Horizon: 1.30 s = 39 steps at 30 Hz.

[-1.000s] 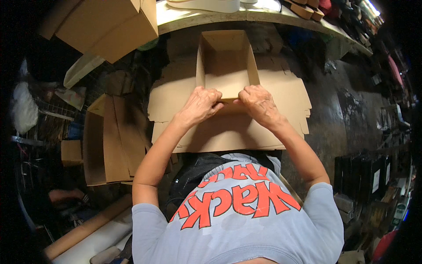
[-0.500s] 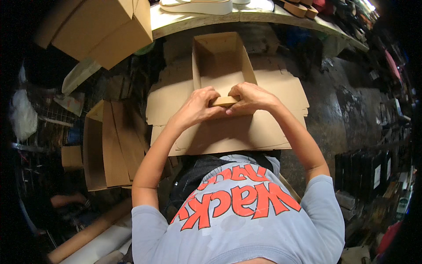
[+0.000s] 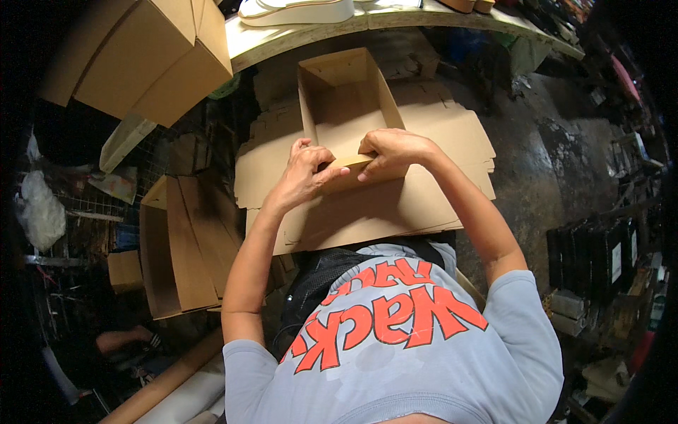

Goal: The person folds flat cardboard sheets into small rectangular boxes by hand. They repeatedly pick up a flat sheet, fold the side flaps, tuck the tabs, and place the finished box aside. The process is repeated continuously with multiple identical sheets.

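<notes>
An open, oblong brown cardboard box (image 3: 390, 106) rests on a stack of flat cardboard sheets (image 3: 452, 145) in front of me. At the left part of its near wall, my left hand (image 3: 302, 173) grips the folded top edge, thumb on the outer face and fingers over the inside. Further right on the same wall, my right hand (image 3: 397, 147) pinches the edge between thumb and bent fingers. A narrow folded strip of the wall shows between the two hands. Inside, the visible part of the box holds nothing.
Beyond the box runs a pale bench (image 3: 395, 20) with a white thick-soled shoe (image 3: 300, 13) on it. Cardboard boxes stand at upper left (image 3: 141, 63) and left (image 3: 185, 240). Black boxes (image 3: 593, 258) are stacked at right. A person's limb (image 3: 123, 340) shows at lower left.
My left hand has shifted slightly left along the near wall and its thumb has straightened. The right hand still pinches the edge. The whole view has tilted a little.
</notes>
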Tool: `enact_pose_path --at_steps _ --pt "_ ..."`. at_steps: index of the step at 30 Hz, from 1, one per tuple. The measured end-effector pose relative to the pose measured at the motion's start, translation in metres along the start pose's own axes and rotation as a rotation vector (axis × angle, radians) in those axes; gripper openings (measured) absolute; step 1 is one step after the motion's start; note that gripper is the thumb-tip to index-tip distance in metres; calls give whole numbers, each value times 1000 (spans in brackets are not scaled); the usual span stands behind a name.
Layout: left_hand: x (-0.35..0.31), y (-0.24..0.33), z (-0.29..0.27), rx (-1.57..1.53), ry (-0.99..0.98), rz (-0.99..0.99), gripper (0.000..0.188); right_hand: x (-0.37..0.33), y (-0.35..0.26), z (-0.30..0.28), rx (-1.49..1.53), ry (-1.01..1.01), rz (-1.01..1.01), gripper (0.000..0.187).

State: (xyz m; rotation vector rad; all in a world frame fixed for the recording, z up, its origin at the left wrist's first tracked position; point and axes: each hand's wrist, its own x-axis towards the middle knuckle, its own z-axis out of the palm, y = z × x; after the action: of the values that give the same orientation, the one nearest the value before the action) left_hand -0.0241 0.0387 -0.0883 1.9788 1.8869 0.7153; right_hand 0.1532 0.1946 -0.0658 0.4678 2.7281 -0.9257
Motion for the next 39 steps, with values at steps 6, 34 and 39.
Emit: enact_pose_path --at_steps 6,34,39 --pt "8 4 -12 115 -228 -34 44 7 4 2 -19 -9 -13 43" --pt "109 -28 63 -154 -437 -70 70 -7 46 -45 59 -211 -221 33" --pt "97 -13 56 50 -345 21 80 -25 41 -38 113 -68 -108 36"
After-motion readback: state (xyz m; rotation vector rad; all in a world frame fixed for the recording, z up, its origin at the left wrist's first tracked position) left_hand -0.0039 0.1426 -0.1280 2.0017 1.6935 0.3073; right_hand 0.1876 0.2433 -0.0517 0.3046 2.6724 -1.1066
